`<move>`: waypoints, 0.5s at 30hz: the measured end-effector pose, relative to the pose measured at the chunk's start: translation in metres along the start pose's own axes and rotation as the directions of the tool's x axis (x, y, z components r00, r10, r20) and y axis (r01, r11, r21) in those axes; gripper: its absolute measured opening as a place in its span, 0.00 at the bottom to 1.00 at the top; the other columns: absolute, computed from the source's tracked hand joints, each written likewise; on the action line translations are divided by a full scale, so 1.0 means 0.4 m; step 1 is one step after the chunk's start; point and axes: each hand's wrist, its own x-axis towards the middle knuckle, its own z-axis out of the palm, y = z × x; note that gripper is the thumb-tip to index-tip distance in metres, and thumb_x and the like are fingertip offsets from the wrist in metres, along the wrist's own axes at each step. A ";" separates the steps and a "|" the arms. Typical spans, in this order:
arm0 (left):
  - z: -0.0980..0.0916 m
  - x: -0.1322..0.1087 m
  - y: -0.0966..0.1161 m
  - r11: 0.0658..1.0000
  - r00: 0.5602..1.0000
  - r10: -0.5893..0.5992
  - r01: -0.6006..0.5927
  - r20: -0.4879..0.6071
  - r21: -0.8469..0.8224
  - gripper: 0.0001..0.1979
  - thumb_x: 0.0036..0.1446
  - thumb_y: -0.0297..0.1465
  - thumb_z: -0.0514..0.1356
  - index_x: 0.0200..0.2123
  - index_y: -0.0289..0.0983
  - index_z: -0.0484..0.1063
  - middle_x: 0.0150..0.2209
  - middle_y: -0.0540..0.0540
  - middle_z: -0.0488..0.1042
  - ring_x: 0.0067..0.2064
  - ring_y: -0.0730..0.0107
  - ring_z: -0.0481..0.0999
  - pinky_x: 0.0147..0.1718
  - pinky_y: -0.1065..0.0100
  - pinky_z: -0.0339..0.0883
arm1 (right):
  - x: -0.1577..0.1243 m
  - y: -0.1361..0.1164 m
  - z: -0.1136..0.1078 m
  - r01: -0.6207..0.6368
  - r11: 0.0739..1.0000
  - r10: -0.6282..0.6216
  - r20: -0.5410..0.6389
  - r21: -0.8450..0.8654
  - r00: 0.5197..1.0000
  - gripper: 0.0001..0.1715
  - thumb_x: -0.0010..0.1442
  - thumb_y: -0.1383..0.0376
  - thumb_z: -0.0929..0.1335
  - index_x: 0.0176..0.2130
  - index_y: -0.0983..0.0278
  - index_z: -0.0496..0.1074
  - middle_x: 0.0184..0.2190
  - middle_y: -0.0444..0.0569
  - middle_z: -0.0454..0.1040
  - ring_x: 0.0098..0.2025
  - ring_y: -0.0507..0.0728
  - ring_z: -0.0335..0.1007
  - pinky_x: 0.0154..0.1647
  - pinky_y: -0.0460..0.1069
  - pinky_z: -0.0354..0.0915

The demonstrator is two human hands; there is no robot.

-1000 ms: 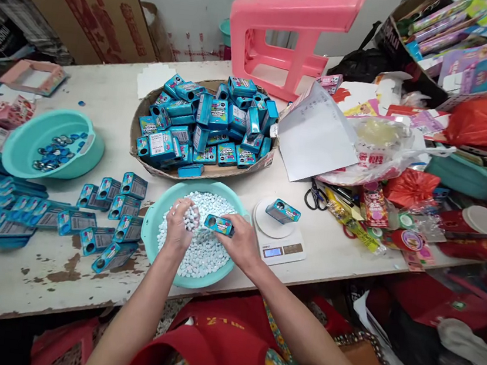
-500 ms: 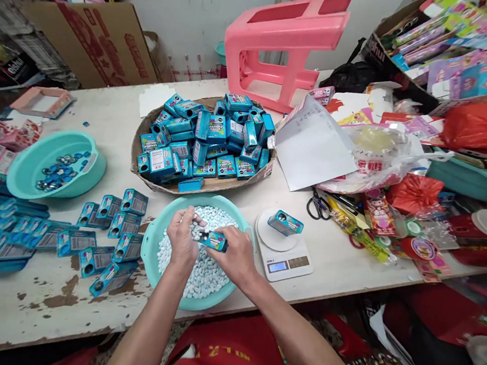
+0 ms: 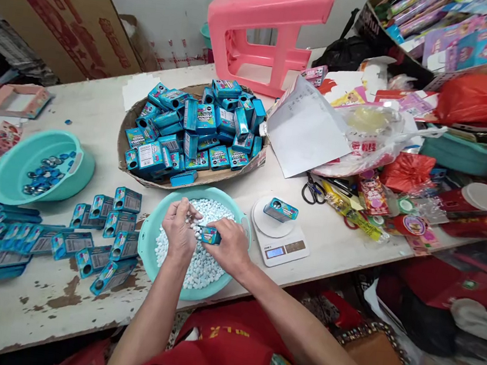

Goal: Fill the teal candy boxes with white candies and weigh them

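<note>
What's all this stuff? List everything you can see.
Table: one, white, centre
Front basin: one, turquoise, near edge
Candies: many, white, front basin
Held candy box: one, blue, over front basin
Digital scale: one, white, right of front basin
Single candy box: one, blue, on scale
Cardboard tray: one, brown, behind front basin
Heaped candy boxes: many, blue, in tray
Loose candy boxes: several, blue, left of front basin
Left basin: one, turquoise, table's left
Shiny pieces: many, blue and silver, left basin
Scissors: one pair, black, beyond scale
Stool: one, pink, table's back
Carton: one, brown, back left
Paper: one, white, right of tray
Packaging: uncounted, mixed colours, right
Left hand: one, bare, holding candies
Right hand: one, bare, gripping held candy box
</note>
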 end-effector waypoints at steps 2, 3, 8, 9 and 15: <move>-0.001 -0.002 0.003 0.999 0.999 -0.028 0.029 0.036 -0.027 0.14 0.51 0.39 0.62 0.26 0.37 0.63 0.22 0.54 0.64 0.23 0.76 0.68 0.25 0.72 0.64 | 0.003 0.001 -0.001 -0.016 1.000 0.016 -0.004 0.011 1.000 0.15 0.49 0.66 0.71 0.40 0.60 0.72 0.36 0.46 0.74 0.42 0.60 0.69 0.42 0.52 0.59; -0.002 -0.003 0.004 0.999 0.998 -0.035 0.038 0.060 -0.037 0.13 0.52 0.39 0.61 0.26 0.37 0.63 0.22 0.54 0.65 0.23 0.76 0.68 0.25 0.72 0.64 | 0.005 0.000 -0.003 -0.025 1.000 0.026 -0.011 0.013 1.000 0.15 0.49 0.66 0.71 0.40 0.60 0.72 0.36 0.46 0.74 0.42 0.60 0.69 0.42 0.52 0.59; 0.000 -0.011 0.002 0.998 0.995 -0.007 0.014 0.101 -0.068 0.12 0.55 0.38 0.59 0.26 0.36 0.65 0.20 0.52 0.64 0.22 0.75 0.68 0.25 0.71 0.63 | 0.005 -0.006 -0.005 -0.011 1.000 0.011 -0.010 0.028 1.000 0.14 0.49 0.67 0.71 0.39 0.59 0.72 0.36 0.47 0.74 0.42 0.60 0.69 0.42 0.52 0.60; 0.001 -0.012 0.003 0.998 0.995 -0.005 0.012 0.104 -0.068 0.12 0.55 0.38 0.59 0.26 0.36 0.65 0.20 0.52 0.64 0.22 0.75 0.67 0.24 0.71 0.63 | 0.002 -0.006 -0.005 0.001 0.999 -0.001 0.003 0.041 1.000 0.14 0.49 0.67 0.72 0.39 0.59 0.72 0.36 0.47 0.74 0.42 0.59 0.69 0.42 0.52 0.60; -0.044 0.015 0.023 0.991 0.990 -0.078 0.089 0.114 -0.098 0.12 0.52 0.39 0.60 0.27 0.37 0.65 0.19 0.54 0.62 0.19 0.77 0.62 0.21 0.72 0.59 | -0.029 0.015 -0.016 0.008 0.974 0.001 -0.039 0.227 0.999 0.18 0.48 0.66 0.74 0.41 0.60 0.72 0.38 0.47 0.75 0.43 0.58 0.70 0.45 0.52 0.62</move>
